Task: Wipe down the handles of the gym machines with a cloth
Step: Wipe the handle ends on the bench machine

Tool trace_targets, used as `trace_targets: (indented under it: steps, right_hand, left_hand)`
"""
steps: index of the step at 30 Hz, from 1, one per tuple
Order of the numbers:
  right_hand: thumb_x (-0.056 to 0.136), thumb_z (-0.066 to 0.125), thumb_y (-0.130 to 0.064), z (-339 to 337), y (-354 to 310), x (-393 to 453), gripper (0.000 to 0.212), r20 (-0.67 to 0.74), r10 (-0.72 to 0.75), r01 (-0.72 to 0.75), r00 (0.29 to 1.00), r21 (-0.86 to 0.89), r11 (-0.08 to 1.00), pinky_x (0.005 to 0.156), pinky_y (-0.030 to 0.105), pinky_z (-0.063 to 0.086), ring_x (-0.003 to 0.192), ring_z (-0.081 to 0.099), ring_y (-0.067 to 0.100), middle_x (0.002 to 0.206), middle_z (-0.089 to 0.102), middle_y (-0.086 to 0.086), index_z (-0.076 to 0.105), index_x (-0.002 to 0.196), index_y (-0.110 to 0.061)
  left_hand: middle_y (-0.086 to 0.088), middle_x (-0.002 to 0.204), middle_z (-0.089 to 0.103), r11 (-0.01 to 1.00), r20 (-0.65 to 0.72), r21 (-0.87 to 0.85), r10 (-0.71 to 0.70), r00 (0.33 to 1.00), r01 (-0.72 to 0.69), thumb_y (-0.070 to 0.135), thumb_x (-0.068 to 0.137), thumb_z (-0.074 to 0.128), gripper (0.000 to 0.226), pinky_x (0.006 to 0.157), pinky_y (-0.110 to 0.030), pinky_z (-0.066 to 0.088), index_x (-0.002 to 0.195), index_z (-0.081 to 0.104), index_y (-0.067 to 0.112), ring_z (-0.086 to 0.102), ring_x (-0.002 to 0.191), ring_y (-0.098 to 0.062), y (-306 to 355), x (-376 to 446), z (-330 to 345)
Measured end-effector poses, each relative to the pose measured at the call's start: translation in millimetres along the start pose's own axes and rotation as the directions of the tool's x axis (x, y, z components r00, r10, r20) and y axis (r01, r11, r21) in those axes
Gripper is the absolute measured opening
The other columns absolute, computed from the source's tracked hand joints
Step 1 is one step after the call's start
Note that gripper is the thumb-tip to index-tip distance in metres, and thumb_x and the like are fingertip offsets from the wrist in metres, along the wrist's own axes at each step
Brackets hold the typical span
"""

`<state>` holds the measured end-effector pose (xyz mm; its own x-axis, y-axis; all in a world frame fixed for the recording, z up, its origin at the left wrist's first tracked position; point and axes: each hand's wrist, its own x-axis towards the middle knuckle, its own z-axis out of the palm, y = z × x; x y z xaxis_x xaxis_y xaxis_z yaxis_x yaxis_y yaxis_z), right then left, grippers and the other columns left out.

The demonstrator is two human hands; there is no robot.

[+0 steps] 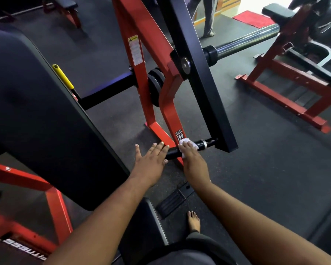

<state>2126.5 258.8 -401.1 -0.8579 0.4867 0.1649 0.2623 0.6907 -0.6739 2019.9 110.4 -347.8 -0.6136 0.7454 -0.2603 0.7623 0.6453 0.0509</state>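
A black handle bar (201,144) juts out from the black lever arm (204,77) of a red-framed machine. A white cloth (185,141) is wrapped over the middle of the handle, and my right hand (191,156) grips the handle through it. My left hand (151,159) is flat with straight fingers, its fingertips touching the near end of the handle, left of the cloth.
A large black back pad (38,115) fills the left, with a yellow lever (63,76) beside it. A chrome weight peg (246,43) sticks out to the right. Another red bench frame (287,94) stands at the right. A person's legs (208,18) stand at the back.
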Motion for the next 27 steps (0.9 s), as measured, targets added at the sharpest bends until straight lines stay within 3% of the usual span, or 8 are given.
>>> trace_targets:
  steps: [3, 6, 9, 12, 16, 20, 22, 27]
  right_hand:
    - [0.103, 0.049, -0.002, -17.6, -5.2, -6.5, 0.040, 0.044, 0.043, -0.052, 0.998, 0.234, 0.971, 0.103, 0.015, 0.041, 0.124, 0.049, -0.013, 0.131, 0.065, -0.007, 0.063, 0.137, -0.018]
    - [0.106, 0.047, -0.010, -51.7, 11.9, 16.2, 0.034, -0.101, 0.196, -0.165, 0.975, 0.254, 0.953, 0.071, 0.013, 0.046, 0.076, 0.060, -0.006, 0.094, 0.065, -0.015, 0.067, 0.130, -0.021]
    - [0.103, 0.042, -0.007, -53.0, 24.9, 36.1, 0.036, -0.025, 0.166, -0.167, 0.986, -0.048, 0.985, 0.086, 0.032, 0.054, 0.110, 0.063, 0.017, 0.124, 0.064, -0.003, 0.063, 0.129, -0.023]
    - [0.097, 0.047, 0.004, -18.8, 6.8, 24.0, 0.051, 0.094, 0.143, -0.124, 0.985, -0.182, 0.975, 0.107, 0.039, 0.049, 0.145, 0.037, 0.026, 0.155, 0.041, 0.004, 0.051, 0.142, -0.019]
    - [0.099, 0.048, 0.005, 0.9, -33.6, -3.8, 0.053, 0.083, 0.054, -0.061, 0.995, 0.088, 0.994, 0.118, 0.020, 0.021, 0.151, 0.032, 0.023, 0.159, 0.042, 0.009, 0.049, 0.149, -0.011]
    - [0.099, 0.052, 0.002, -18.3, -30.1, -16.1, 0.053, 0.059, -0.035, 0.008, 0.998, 0.400, 0.916, 0.101, 0.019, 0.048, 0.114, 0.061, -0.005, 0.130, 0.066, -0.009, 0.056, 0.143, -0.028]
    - [0.104, 0.049, -0.009, -33.9, -11.4, -2.6, 0.046, -0.016, 0.100, -0.087, 0.995, 0.386, 0.918, 0.090, 0.025, 0.055, 0.104, 0.066, 0.001, 0.120, 0.070, -0.004, 0.057, 0.141, -0.036]
    - [0.100, 0.044, 0.005, -14.4, -0.2, 20.9, 0.044, 0.075, 0.104, -0.101, 0.992, -0.042, 0.994, 0.117, 0.051, 0.036, 0.153, 0.025, 0.028, 0.157, 0.044, 0.008, 0.057, 0.137, -0.014]
  left_hand:
    - [0.006, 0.173, 0.004, 1.000, -0.002, 0.002, -0.002, 1.000, 0.002, 0.042, 0.111, 0.024, 0.056, 0.118, -0.072, -0.006, 0.163, 0.006, 0.030, 0.003, 0.159, -0.013, -1.0, -0.1, 0.9]
    - [0.006, 0.173, 0.003, 1.000, 0.006, 0.022, 0.009, 1.000, -0.010, 0.042, 0.111, 0.022, 0.056, 0.117, -0.072, -0.008, 0.163, 0.003, 0.030, 0.002, 0.159, -0.014, -3.3, 0.7, 1.4]
    - [0.005, 0.173, 0.001, 1.000, 0.014, 0.011, 0.009, 1.000, -0.009, 0.042, 0.112, 0.021, 0.057, 0.117, -0.072, -0.009, 0.163, 0.002, 0.029, 0.002, 0.159, -0.015, -2.4, 0.4, 1.2]
    - [0.005, 0.173, 0.001, 1.000, 0.010, 0.012, -0.001, 1.000, 0.001, 0.043, 0.111, 0.021, 0.057, 0.118, -0.072, -0.009, 0.163, 0.001, 0.029, 0.002, 0.159, -0.015, -1.6, 0.4, 1.6]
    - [0.009, 0.172, -0.002, 0.999, 0.001, -0.051, -0.009, 1.000, 0.009, 0.045, 0.111, 0.023, 0.062, 0.119, -0.070, -0.009, 0.163, -0.005, 0.028, 0.000, 0.158, -0.011, -2.8, -0.1, 1.9]
    - [0.009, 0.172, 0.004, 0.998, -0.069, -0.055, -0.008, 0.998, 0.005, 0.046, 0.110, 0.025, 0.060, 0.121, -0.069, -0.006, 0.164, 0.006, 0.027, 0.006, 0.158, -0.009, -13.3, -10.1, 4.9]
    - [0.010, 0.172, 0.009, 0.999, -0.086, -0.052, -0.018, 0.996, 0.014, 0.046, 0.111, 0.023, 0.057, 0.121, -0.069, -0.005, 0.164, 0.010, 0.028, 0.010, 0.157, -0.009, -18.5, -15.5, 5.4]
    - [0.011, 0.172, 0.009, 0.999, -0.081, -0.039, -0.037, 0.996, 0.034, 0.045, 0.111, 0.021, 0.056, 0.121, -0.068, -0.006, 0.164, 0.006, 0.031, 0.010, 0.157, -0.009, -26.0, -25.2, 4.1]
